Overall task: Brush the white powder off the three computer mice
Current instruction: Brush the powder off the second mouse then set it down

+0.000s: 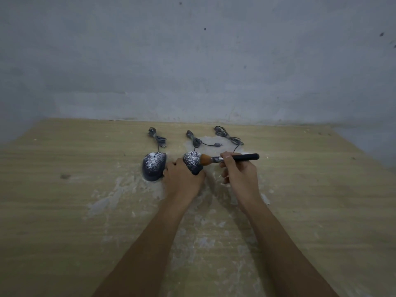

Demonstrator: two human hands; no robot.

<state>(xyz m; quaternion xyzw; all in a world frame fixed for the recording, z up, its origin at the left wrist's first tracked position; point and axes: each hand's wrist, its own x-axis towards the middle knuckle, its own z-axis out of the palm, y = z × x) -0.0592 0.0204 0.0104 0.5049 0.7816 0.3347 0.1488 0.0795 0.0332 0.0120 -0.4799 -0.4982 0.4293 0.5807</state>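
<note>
Two dark mice dusted with white powder show on the wooden table [64, 211]. The left mouse [153, 168] lies flat. The middle mouse [192, 163] is tilted up, and my left hand [182, 181] grips its rear. My right hand [239, 170] holds a black-handled brush [231, 158]. Its tan bristles touch the right side of the middle mouse. The third mouse is hidden behind my right hand; only its cable [227, 135] shows.
Three bundled cables lie behind the mice near the grey wall [192, 61], among them the left cable [157, 138] and the middle cable [197, 141]. White powder smears [111, 196] cover the table around and in front of the mice.
</note>
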